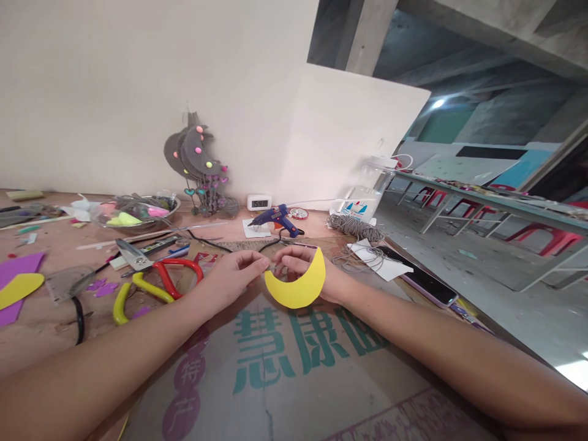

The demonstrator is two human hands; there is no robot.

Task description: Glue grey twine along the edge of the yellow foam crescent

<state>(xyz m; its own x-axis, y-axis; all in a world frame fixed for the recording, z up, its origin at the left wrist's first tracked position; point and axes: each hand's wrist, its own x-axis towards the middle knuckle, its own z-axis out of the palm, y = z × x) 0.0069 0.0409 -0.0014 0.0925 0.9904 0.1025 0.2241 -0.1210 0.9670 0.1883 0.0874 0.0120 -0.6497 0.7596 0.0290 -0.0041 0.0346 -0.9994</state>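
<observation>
A yellow crescent (296,293) is held upright above the printed board (294,392), near the middle of the view. Behind it, my right hand (298,263) grips the crescent, its fingers partly hidden by the yellow piece. At the crescent's left tip is my left hand (243,269), its thumb and forefinger pinched together on something too small to name. A blue glue gun (278,219) lies just beyond both hands.
Red-handled scissors (186,269) and yellow-handled ones (147,288) lie left. Behind are a bowl (172,211), a gray moon ornament (197,153), a clock (260,203) and a clear jar (372,184). Gray cord (356,228) and a phone (425,278) sit right.
</observation>
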